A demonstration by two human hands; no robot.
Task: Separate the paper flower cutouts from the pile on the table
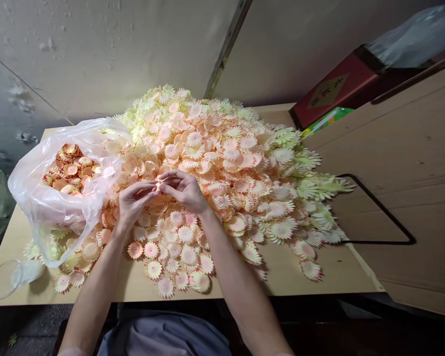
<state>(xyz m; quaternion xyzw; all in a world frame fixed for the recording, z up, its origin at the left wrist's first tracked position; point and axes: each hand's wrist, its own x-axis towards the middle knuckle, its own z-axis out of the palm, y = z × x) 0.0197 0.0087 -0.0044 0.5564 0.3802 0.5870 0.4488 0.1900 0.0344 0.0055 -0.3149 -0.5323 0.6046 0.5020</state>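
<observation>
My left hand (pixel 136 197) and my right hand (pixel 183 189) meet over the middle of a wide pile of artificial flower petal layers (pixel 207 153). Between the fingertips of both hands is a small pale flower piece (pixel 158 185), mostly covered by the fingers. The pile's pieces are round, with jagged edges, pale pink and cream with some red tips, and yellow-green at the far and right sides. To the left of my left hand stands an opened clear plastic bag (pixel 33 185), holding smaller yellow and red flower pieces (pixel 70 169).
A clear cup (pixel 27 272) lies at the front left of the wooden table (pixel 341 267). At the right are a cardboard sheet (pixel 411 198), a black metal bar (pixel 383 207) and a red box (pixel 330 89) with a plastic bag (pixel 419 37) on it. A wall (pixel 114 54) closes the back.
</observation>
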